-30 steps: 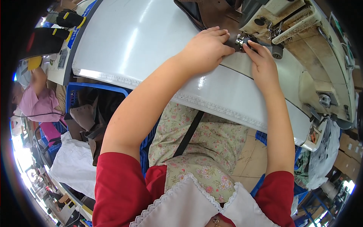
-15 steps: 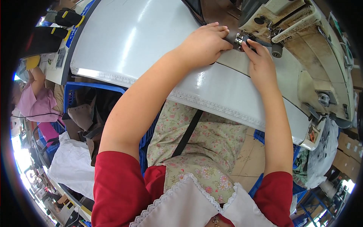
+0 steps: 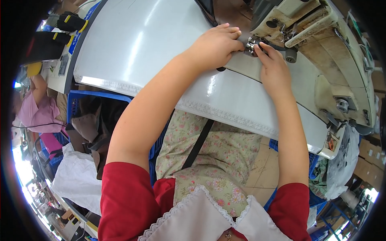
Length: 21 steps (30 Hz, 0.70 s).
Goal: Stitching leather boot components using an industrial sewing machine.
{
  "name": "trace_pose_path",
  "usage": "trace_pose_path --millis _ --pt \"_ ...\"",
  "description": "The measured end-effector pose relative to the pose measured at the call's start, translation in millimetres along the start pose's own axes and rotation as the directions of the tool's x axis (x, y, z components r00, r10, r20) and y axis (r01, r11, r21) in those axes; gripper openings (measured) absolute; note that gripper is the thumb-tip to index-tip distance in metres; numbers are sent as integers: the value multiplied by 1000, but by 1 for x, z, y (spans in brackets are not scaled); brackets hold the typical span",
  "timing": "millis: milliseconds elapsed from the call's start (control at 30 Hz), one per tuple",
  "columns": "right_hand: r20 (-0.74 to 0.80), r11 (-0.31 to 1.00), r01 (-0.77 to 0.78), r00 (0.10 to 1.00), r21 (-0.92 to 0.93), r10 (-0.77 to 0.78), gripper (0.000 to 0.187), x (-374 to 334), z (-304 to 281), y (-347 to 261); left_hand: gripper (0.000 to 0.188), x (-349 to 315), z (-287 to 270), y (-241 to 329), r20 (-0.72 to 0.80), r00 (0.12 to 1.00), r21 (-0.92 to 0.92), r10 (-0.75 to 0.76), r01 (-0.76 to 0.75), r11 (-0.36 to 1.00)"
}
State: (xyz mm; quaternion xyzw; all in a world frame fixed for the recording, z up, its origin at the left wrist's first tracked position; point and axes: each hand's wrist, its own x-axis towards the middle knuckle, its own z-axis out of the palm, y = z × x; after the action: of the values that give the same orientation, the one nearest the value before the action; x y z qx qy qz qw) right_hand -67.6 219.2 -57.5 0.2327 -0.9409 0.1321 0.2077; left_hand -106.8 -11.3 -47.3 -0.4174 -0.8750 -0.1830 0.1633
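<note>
My left hand (image 3: 215, 46) lies with its fingers stretched out at the edge of a brown leather-like piece (image 3: 231, 13) on the machine table. Its thumb points toward a small metal fitting (image 3: 251, 45) under the head of a sewing machine (image 3: 313, 40). On the other side of that fitting is my right hand (image 3: 275, 68), with thumb and finger brought close together against it. What those fingertips hold, if anything, is hidden. A dark cylindrical knob (image 3: 290, 55) sits just beyond the right fingers.
The pale table (image 3: 140, 44) has a ruler strip (image 3: 225, 111) along its near edge. A blue crate (image 3: 74, 96) with dark pieces stands below left, near white cloth (image 3: 76, 176). Another person in pink (image 3: 38, 106) is at far left. Clear plastic (image 3: 341, 160) hangs at right.
The machine and table sit slightly further left in the picture. My right fingers have shifted slightly at the metal fitting, which shows more fully now. My left hand keeps nearly the same pose.
</note>
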Motion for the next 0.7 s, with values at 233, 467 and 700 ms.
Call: trace_pose_path --millis 233,467,700 --pt "2 1000 -21 1000 -13 21 43 1 -1 -4 20 -2 4 3 -60 998 -14 -34 34 999" --pt "-18 1000 -17 1000 17 17 43 2 -1 -5 19 -2 3 6 -69 997 1 -42 42 999" --pt "-29 999 -34 999 29 35 44 2 1 -6 21 -3 7 13 -105 992 27 -63 66 997"
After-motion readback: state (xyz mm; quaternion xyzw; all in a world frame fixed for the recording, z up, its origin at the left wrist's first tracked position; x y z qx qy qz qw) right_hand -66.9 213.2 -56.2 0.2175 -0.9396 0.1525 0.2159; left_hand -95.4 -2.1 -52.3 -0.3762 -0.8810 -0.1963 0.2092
